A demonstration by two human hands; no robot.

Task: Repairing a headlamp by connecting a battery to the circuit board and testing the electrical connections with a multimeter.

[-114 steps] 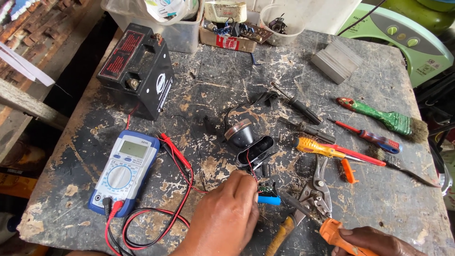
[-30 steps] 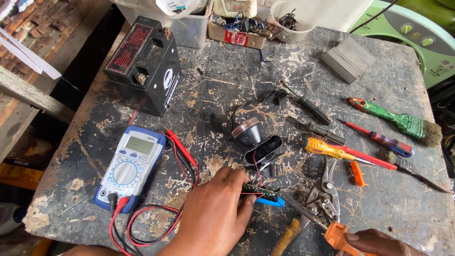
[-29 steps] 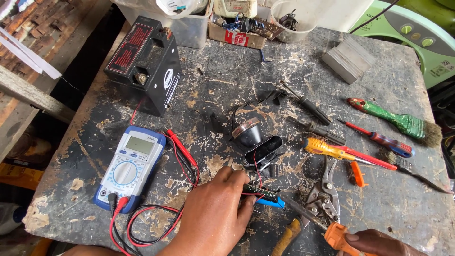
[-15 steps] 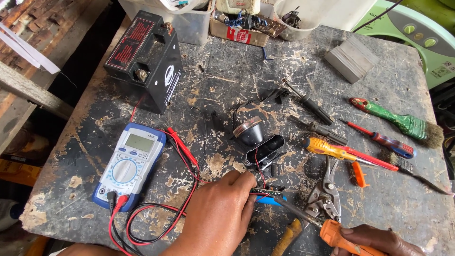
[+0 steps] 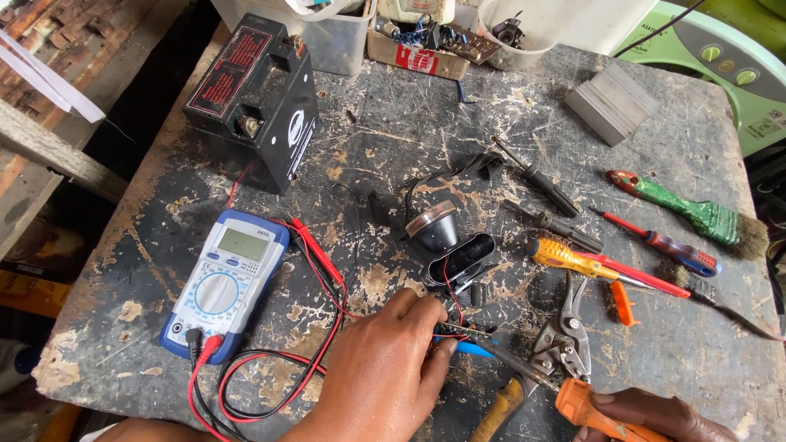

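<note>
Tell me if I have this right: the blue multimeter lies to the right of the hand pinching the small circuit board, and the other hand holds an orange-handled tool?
Not quite. In the head view the blue multimeter lies to the left of the left hand pinching the small circuit board, not to the right. The rest stands: the right hand holds the orange-handled tool.

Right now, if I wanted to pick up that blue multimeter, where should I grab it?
Probably across the long sides of the multimeter, at its middle near the dial, coming straight down from above. It lies flat, face up; its leads plug in at the bottom end, so avoid that end.
</note>
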